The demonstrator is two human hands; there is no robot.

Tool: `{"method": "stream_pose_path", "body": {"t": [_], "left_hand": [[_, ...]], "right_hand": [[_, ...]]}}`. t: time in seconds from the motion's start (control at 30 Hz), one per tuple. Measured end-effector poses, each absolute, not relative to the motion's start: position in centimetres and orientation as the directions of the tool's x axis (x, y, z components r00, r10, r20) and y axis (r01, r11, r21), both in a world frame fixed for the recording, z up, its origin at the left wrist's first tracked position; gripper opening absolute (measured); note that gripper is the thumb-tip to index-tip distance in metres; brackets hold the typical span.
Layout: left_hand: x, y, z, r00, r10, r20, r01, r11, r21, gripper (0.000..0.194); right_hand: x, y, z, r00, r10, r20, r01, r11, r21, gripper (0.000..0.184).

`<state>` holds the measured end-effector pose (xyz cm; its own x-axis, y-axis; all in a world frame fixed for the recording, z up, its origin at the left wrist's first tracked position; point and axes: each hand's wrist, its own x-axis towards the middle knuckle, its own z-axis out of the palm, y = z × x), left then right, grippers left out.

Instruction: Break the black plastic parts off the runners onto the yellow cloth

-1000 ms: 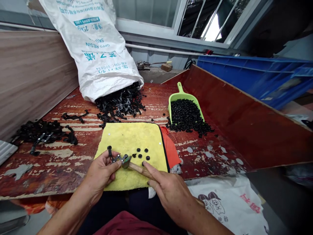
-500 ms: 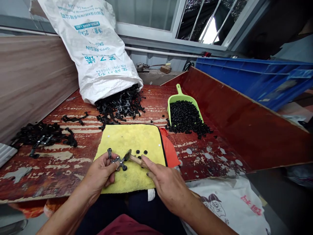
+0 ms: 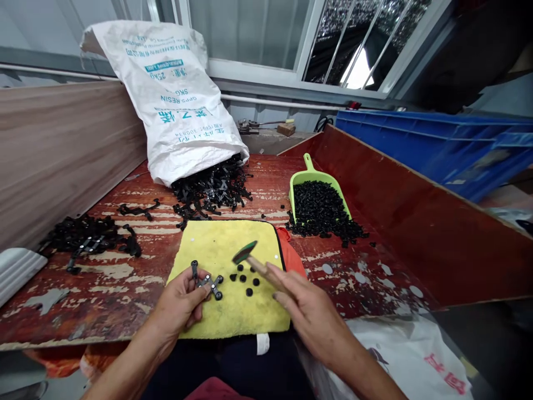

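Pinched in my left hand is a black jointed linkage part, its arms and round ends sticking out over the yellow cloth. My right hand is closed round the wooden handle of a small hammer. The hammer's head is raised to the right of the linkage and apart from it, slightly blurred. Several small round black caps lie on the cloth between my two hands, below the hammer.
Black linkages spill from a white sack at the back; another pile of linkages lies left. A green dustpan heaped with small black parts stands back right. A red board edges the table on the right, beside a blue crate.
The hammer has lifted off the linkage and moved to the right, uncovering more black caps. My left hand still holds the linkage. The whole view has shifted slightly.
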<state>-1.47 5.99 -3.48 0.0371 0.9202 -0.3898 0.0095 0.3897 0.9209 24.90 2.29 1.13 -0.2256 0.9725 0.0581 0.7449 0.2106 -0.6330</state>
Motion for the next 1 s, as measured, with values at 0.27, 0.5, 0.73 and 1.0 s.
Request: {"method": "stream_pose_path", "body": {"t": [0.27,0.5,0.73,1.0], "left_hand": [[-0.9,5.4,-3.4,0.024,0.935,-0.354,-0.050,0.355,0.933,0.037],[-1.8,5.5,-1.2,0.126,0.919,-0.374,-0.052,0.383,0.922,0.047],[-3.6,5.7,-0.5,0.261,0.894,-0.363,0.217,0.312,0.925,0.048],[-19.5,12.7,6.1,-0.148,0.984,0.099,0.909,0.096,0.405,0.028]], "right_hand": [[36.0,5.0,-2.7,0.014,0.997,0.078,0.976,0.004,-0.216,0.041],[33.9,7.2,-5.7,-0.110,0.939,0.327,0.990,0.134,-0.052,0.042],[31.9,7.6,-7.9,-0.059,0.901,0.429,0.994,0.091,-0.054,0.039],[34.0,8.2,-10.3,-0.109,0.847,0.520,0.965,0.217,-0.150,0.037]]}}
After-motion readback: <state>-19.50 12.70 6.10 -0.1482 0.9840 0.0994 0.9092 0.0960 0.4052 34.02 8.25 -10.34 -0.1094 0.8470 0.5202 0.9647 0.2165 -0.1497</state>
